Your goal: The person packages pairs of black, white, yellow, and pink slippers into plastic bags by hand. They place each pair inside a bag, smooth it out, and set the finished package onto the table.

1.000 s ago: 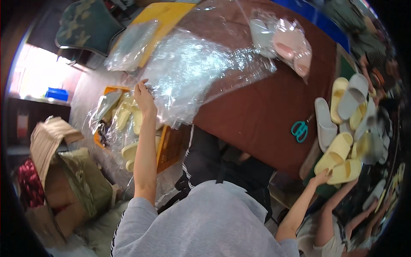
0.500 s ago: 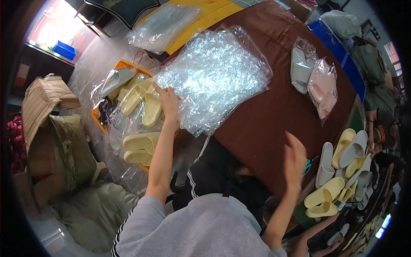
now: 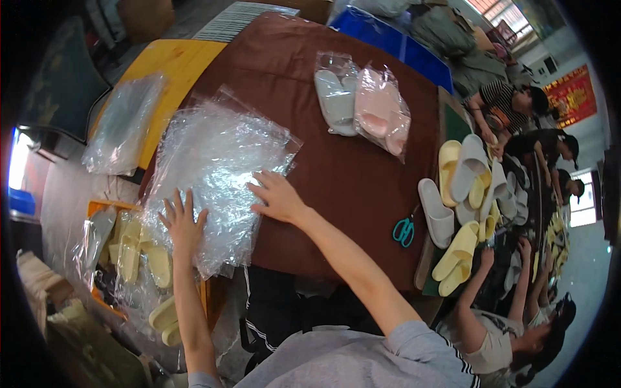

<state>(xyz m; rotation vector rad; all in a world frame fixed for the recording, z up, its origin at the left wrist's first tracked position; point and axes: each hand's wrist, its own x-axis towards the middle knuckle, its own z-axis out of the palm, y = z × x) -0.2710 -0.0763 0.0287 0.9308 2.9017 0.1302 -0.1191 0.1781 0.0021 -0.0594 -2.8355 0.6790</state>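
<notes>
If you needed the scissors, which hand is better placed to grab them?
Probably the right hand: fingers spread over the bags, it is nearer the scissors. The left hand is farther off, toward the bags' left side.

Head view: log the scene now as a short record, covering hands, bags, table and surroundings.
Left hand: left hand, empty, fingers spread, at the left side of the clear bags
Right hand: right hand, empty, fingers spread, at their right side
Bags: loose pile, on the brown table
Far on table: grey slippers and pink slippers, each pair in clear wrap
Tool: scissors, near the table's right edge
Left floor: orange crate with wrapped yellow slippers
Right: loose yellow and grey slippers; several people
</notes>
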